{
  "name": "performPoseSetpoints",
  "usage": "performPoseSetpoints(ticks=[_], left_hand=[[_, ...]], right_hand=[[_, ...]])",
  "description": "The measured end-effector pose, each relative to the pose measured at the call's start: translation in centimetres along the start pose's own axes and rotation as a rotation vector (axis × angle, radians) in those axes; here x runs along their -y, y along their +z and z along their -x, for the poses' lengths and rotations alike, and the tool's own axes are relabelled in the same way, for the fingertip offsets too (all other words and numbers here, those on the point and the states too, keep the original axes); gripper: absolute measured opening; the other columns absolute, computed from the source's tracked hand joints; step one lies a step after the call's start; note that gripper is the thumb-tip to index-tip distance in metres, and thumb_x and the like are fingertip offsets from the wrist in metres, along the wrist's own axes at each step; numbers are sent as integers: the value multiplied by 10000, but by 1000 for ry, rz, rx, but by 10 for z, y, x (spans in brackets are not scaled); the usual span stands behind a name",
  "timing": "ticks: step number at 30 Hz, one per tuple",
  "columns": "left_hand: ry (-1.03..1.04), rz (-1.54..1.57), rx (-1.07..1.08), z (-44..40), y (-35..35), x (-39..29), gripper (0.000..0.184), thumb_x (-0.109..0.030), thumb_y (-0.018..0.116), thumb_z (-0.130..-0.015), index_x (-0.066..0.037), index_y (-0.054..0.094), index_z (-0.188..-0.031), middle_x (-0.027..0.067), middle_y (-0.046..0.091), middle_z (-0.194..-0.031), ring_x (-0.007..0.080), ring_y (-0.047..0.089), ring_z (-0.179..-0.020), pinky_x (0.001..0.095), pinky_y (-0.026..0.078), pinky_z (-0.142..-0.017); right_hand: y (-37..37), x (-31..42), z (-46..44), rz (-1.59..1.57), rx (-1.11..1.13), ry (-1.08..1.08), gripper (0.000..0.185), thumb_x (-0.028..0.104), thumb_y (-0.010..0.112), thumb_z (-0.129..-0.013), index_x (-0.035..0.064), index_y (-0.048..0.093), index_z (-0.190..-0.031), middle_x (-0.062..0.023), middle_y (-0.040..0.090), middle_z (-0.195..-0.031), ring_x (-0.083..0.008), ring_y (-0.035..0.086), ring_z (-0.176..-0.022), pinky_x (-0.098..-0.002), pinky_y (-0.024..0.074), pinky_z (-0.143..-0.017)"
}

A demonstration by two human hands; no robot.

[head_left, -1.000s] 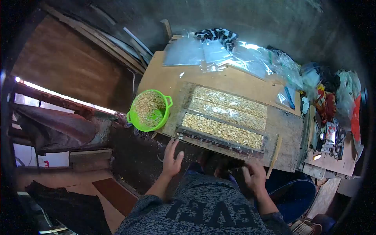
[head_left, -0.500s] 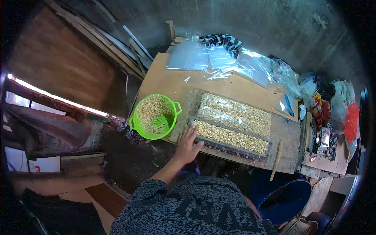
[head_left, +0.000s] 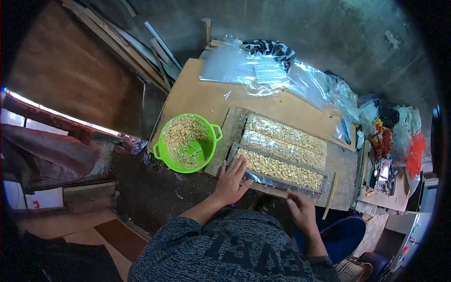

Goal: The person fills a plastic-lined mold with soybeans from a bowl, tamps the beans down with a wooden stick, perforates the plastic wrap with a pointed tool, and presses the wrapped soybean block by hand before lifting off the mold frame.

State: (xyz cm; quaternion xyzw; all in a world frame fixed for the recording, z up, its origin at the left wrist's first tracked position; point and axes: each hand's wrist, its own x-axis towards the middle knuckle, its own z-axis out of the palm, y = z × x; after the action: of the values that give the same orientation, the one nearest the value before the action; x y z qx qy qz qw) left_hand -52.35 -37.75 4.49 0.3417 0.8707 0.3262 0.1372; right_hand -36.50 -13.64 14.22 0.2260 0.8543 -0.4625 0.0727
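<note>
A: Start at the left: your green basket (head_left: 201,148) stands on the desk (head_left: 197,101), holding loose beige pieces (head_left: 180,134). How should it handle?

B: Probably light, with a little flex. You'd do best to take it by both side handles and keep it level, since the pieces could spill.

A: And your left hand (head_left: 231,183)?

B: It lies palm down over the left end of the dark frame (head_left: 233,151), fingers stretched, thumb apart, seemingly resting there without gripping. The frame lies near the desk's near edge, around a packed strip (head_left: 279,168) of similar pieces. You should find the frame stiff, best steadied by its ends. The strip may crumble if you raise one end alone, and the glossy film (head_left: 265,180) along its near side looks thin and slippery.

A: Your right hand (head_left: 303,211)?

B: Half curled at the desk's near edge, by the frame's right half. You can't tell here whether its fingers pinch anything.

A: What else escapes you?

B: Left to right: the basket's underside is hidden, your left hand covers the frame's near-left corner, glare dulls the film-covered pieces (head_left: 284,140) behind, and your right fingertips are blurred.
</note>
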Motion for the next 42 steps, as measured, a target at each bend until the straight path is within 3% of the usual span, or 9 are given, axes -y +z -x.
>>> performPoseSetpoints(ticks=[3,5,10,16,19,26,29,42], left_hand=[[1,121,-73,0,0,7,747,-422,514,-987,28,281,-1537,240,273,-1595,397,256,-1482,566,169,-1190],[-4,190,-119,1,-1,10,747,-400,525,-985,31,270,-1540,257,275,-1588,404,264,-1477,551,191,-1189],[-24,303,-125,0,-9,11,744,-363,524,-985,46,246,-1541,306,278,-1565,433,296,-1453,519,222,-1189],[-27,286,-73,1,-10,13,751,-380,483,-1005,43,196,-1555,294,242,-1587,430,256,-1475,519,184,-1203],[-26,289,-84,1,-11,13,736,-366,501,-999,52,233,-1543,299,266,-1573,423,280,-1462,535,204,-1191],[-1,260,-62,1,-14,12,729,-352,510,-1000,52,236,-1541,304,278,-1564,422,273,-1465,532,194,-1194],[-28,287,-84,1,-14,11,727,-344,519,-999,56,239,-1539,306,286,-1559,427,287,-1457,526,202,-1195],[-79,377,-136,2,-21,12,706,-347,521,-1001,50,273,-1531,302,288,-1562,436,328,-1439,454,264,-1186]], right_hand=[[25,23,-55,110,-112,-228,292,143,715,-883,36,660,-1149,-165,681,-1003,-323,666,-885,-386,535,-795],[43,33,-92,212,-80,-393,359,136,738,-855,52,642,-1191,-177,664,-1085,-366,638,-986,-424,521,-850],[94,54,-164,320,-29,-639,448,110,748,-773,88,642,-1208,-148,642,-1156,-367,599,-1064,-432,508,-900],[120,48,-203,436,72,-747,272,149,702,-800,122,704,-1071,-114,655,-1094,-349,598,-980,-434,497,-860],[115,51,-207,460,165,-696,190,151,682,-808,131,714,-994,-101,661,-1052,-345,597,-965,-433,495,-835],[108,61,-206,408,163,-692,206,148,693,-801,130,702,-1006,-97,658,-1043,-347,592,-954,-439,492,-828],[111,59,-206,350,120,-812,209,152,701,-797,124,697,-1004,-96,656,-1040,-348,590,-951,-438,492,-826],[111,69,-218,437,316,-784,165,175,671,-823,106,711,-967,-103,647,-885,-333,610,-896,-431,505,-803]])
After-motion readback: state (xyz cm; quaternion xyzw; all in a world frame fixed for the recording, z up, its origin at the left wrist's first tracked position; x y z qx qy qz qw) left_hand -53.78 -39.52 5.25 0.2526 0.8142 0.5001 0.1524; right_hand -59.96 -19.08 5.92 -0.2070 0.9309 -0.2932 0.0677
